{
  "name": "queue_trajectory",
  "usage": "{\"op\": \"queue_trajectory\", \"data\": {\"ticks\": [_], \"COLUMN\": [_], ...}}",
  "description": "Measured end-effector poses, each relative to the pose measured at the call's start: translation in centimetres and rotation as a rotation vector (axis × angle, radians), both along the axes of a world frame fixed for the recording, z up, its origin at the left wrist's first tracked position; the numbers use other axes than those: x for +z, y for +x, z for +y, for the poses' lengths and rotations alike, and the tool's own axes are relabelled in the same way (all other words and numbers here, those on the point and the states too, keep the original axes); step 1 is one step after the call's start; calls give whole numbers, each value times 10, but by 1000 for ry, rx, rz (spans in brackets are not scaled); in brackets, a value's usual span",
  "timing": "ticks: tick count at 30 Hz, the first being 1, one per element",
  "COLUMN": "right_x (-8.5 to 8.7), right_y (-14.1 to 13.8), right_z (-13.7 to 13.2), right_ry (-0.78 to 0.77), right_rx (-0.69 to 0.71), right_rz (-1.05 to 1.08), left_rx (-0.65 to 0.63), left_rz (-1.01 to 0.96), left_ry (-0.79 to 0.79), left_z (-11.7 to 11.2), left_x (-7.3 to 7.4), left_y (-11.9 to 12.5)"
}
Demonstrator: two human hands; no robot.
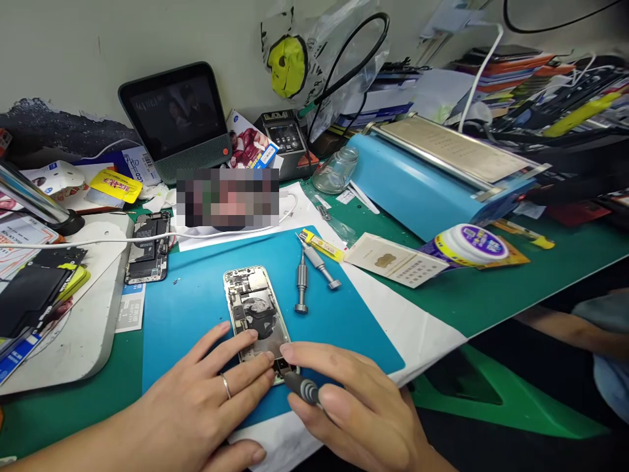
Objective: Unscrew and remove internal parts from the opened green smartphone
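An opened smartphone [255, 314] lies on the blue mat [189, 328], its circuit board and inner metal plate exposed. My left hand [201, 393], with a ring on one finger, is stretched out and rests its fingertips on the phone's left side and lower part. Held between the fingers of my right hand [358, 400] is a screwdriver [302, 387] with a dark grey handle; it points at the phone's bottom end, and its tip is hard to make out. Two grey metal screwdrivers [301, 288] [319, 262] lie beyond the phone to the right.
Another opened phone [149, 246] lies left of the mat. A white cable [98, 242] crosses behind. To the right are a printed card [396, 259], a white-lidded tub [464, 244] and a blue machine [417, 183]. A screen [174, 118] leans at the back. Someone's arm [570, 328] shows at right.
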State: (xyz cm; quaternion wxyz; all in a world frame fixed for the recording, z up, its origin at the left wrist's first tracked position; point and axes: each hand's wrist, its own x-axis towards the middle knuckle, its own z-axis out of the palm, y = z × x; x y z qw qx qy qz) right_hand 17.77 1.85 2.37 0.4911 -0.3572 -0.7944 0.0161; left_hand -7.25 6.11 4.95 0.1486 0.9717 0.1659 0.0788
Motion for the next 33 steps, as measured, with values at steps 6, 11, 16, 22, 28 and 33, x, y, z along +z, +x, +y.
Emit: {"op": "queue_trajectory", "data": {"ticks": [6, 11, 16, 22, 28, 33], "right_x": [-7, -9, -10, -10, -12, -11], "right_y": [1, 0, -1, -1, -1, -1], "right_z": [-4, -6, -7, -5, -5, -3], "right_ry": [14, 51, 23, 29, 9, -41], "right_rx": [-13, -29, -27, -37, 0, 37], "right_rz": [-53, -9, -31, -50, -16, -7], "left_rx": [30, 25, 29, 23, 18, 13], "left_rz": [10, 13, 4, 11, 38, 51], "left_ry": [19, 21, 23, 35, 59, 52], "left_z": [-3, -2, -2, -2, -2, -1], "left_x": [-1, 0, -1, -1, 1, 2], "left_y": [0, 0, -1, -1, -1, 0]}}
